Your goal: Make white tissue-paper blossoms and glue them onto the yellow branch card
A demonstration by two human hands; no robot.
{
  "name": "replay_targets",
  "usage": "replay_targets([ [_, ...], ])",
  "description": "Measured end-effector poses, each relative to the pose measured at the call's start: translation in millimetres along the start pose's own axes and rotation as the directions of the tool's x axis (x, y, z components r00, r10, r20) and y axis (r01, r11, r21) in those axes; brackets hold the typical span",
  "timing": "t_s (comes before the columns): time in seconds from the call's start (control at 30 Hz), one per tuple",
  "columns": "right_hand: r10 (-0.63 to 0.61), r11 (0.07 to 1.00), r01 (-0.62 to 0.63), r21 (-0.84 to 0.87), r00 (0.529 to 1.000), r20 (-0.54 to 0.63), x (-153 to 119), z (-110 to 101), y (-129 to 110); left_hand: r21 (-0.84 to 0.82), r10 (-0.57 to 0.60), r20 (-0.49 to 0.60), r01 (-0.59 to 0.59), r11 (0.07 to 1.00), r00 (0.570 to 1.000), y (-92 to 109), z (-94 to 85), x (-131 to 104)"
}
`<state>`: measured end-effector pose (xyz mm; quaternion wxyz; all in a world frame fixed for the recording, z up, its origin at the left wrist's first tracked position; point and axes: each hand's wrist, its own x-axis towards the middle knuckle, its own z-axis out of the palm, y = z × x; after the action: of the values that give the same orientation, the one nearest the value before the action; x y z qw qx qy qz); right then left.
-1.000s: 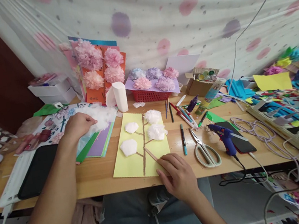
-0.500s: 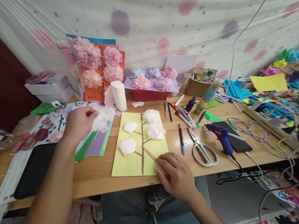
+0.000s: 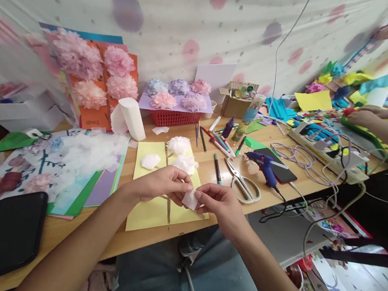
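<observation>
My left hand [image 3: 163, 183] and my right hand [image 3: 222, 205] meet above the lower right of a yellow card [image 3: 148, 215]. Both pinch one small white piece of tissue paper [image 3: 190, 199] between thumbs and fingers. On the card are a brown painted stem [image 3: 169, 212], a flat white paper patch [image 3: 150, 161] and two fluffy white paper flowers, the upper flower [image 3: 178, 145] and the lower flower [image 3: 185, 163]. My left hand and forearm hide the card's left middle. Loose white tissue [image 3: 91, 153] lies in a heap to the left.
Scissors [image 3: 244, 186], a blue glue gun [image 3: 265, 168] and several pens lie right of the card. Behind stand a paper roll [image 3: 132, 120] and a red basket [image 3: 174, 117]. A black tablet [image 3: 10, 236] is at left. Another person's hands [image 3: 372, 123] work at far right.
My left hand has moved right from the tissue heap to the card. My right hand has lifted off the card, and the wooden stick under it no longer shows. The view has shifted right.
</observation>
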<state>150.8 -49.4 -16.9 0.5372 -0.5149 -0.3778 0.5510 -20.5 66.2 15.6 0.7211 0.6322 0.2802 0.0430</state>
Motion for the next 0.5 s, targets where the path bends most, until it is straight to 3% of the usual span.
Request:
replay_targets([
  [0.13, -0.007, 0.996, 0.019, 0.092, 0.992, -0.129, 1.8, 7.0, 5.2, -0.084, 0.013, -0.032, -0.016, 0.996, 0.999, -8.3, 5.5, -3.1],
  [0.27, -0.033, 0.985, 0.074, 0.157, 0.968, -0.250, 4.5, 13.0, 9.9, -0.126, 0.020, -0.168, -0.042, 0.991, 0.986, -13.3, 11.6, -2.6],
  [0.5, -0.203, 0.976, 0.217, 0.018, 0.936, -0.288, 8.2, 6.7, 26.1, -0.275, -0.027, -0.283, -0.055, 0.960, 0.959, -18.7, 15.1, 4.7],
])
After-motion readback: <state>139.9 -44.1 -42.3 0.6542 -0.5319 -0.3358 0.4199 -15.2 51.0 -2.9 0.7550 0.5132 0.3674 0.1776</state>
